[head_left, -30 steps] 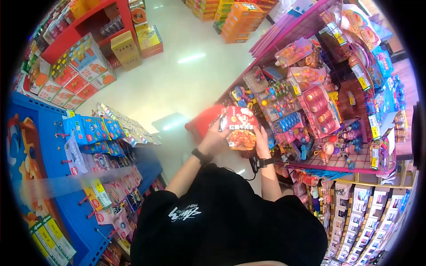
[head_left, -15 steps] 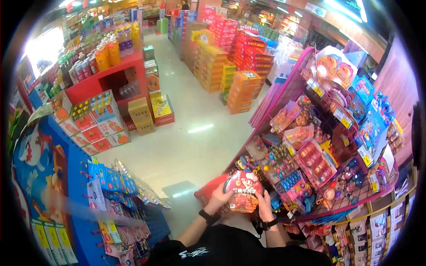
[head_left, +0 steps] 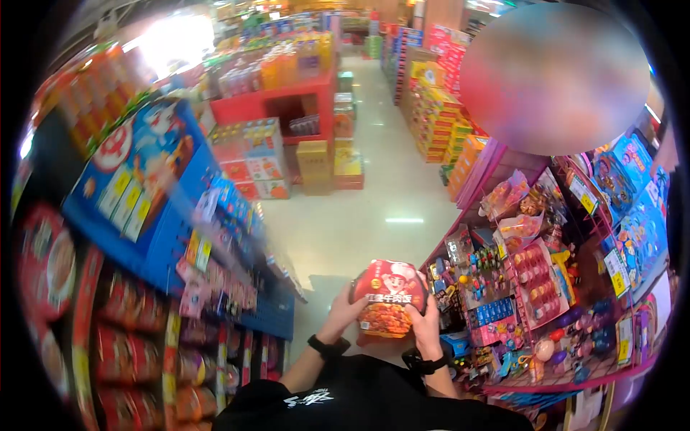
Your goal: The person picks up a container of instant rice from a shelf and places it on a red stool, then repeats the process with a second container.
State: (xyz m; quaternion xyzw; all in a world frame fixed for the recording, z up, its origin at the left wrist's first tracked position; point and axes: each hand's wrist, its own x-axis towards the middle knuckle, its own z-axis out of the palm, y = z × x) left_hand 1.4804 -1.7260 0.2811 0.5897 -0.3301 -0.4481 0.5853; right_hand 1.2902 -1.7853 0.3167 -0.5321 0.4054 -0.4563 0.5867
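Note:
A red food package (head_left: pixel 392 298) with a cartoon chef and a picture of food on its front is held upright before my chest. My left hand (head_left: pixel 347 310) grips its left side, and my right hand (head_left: pixel 425 323) holds the right side with the thumb on the front. Both wrists wear black bands. The fingers behind the package are hidden.
To the right stands a pink wire rack (head_left: pixel 496 388) of toys and small packets. A blue display stand (head_left: pixel 188 208) with hanging packets is at the left, beside shelves of red packages (head_left: pixel 126 355). Stacked cartons (head_left: pixel 438 118) line an aisle (head_left: pixel 377 187) ahead.
The view has swung to the left, so the shelves of red packages now show at lower left. The package stays in both hands, and my right thumb lies further over its front.

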